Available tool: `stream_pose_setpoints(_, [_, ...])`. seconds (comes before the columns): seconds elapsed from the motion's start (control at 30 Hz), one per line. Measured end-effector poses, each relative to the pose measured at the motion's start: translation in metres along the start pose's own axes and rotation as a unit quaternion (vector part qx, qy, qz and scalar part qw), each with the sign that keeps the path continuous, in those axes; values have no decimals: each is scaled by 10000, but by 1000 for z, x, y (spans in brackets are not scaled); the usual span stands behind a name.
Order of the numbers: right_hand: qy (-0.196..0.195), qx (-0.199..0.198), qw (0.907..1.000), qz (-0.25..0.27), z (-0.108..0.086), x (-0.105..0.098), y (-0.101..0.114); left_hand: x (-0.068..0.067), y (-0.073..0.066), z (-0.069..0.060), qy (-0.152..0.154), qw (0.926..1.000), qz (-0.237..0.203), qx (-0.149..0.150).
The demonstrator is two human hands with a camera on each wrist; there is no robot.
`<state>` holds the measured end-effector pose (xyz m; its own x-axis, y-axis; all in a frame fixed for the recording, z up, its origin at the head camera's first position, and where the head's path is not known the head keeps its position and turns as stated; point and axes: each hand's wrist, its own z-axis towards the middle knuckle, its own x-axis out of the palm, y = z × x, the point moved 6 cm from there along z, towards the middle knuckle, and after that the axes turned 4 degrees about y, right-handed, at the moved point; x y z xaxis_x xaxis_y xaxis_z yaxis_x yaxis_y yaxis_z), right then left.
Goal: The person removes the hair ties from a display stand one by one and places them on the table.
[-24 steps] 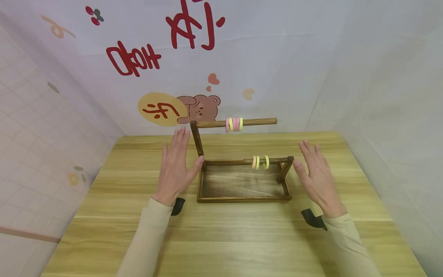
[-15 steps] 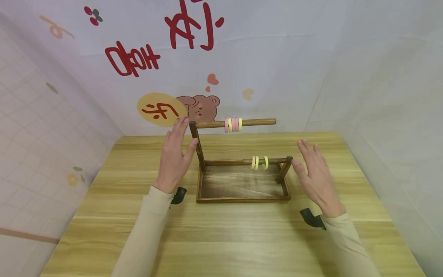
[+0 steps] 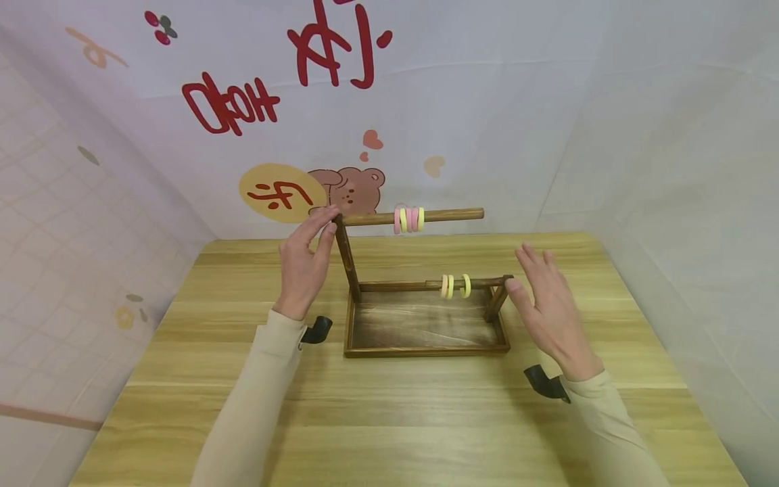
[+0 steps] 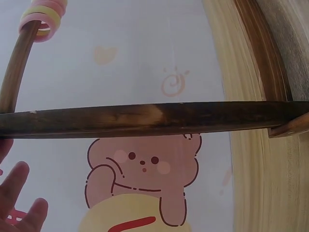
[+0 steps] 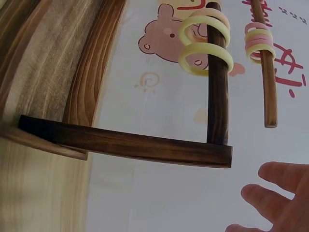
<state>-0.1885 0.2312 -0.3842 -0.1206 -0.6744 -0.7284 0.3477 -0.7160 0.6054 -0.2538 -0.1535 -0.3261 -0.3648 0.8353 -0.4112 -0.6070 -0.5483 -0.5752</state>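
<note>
Two bare hands flanked a wooden rack [image 3: 426,352] on a wood-grain table [image 3: 414,419], the left hand [image 3: 303,265] at 10 o'clock and the right hand [image 3: 551,319] at 3 o'clock from the middle of its tray [image 3: 389,321]. The moment, by appearances, called for light, matched touches at the two posts, with the rack kept level: the upper rod [image 3: 456,215], near 12 o'clock, had a free end pointing to 3, and its pink and yellow rings [image 3: 415,219] could well have slid off under a tilt. The three lower rings [image 3: 450,287], near 1 o'clock on the lower rod [image 3: 395,286], looked safer, judged by the right post [image 3: 497,301] closing that end. Fingertips would have done best to stay clear of both rods. The left hand angled up toward 1 o'clock, fingers gently bent and thumb beside the top of the left post [image 3: 347,257]; it appeared to grasp nothing, though contact with the wood could not be told. The right hand pointed toward 11 o'clock, fingers extended and thumb toward the right post, its grip released; the right wrist view showed its visible digits apart from the wood.
</note>
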Motion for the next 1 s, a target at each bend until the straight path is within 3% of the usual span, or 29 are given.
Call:
stream_pose_setpoints(0.4, [11,-382,9986,-376,19,-4,29,-2,5,0,-279,9996,-103,29])
stream_pose_setpoints(1.0, [-196,-1275,9878,-874,56,-6,72,0,1,2,-368,9992,-32,142])
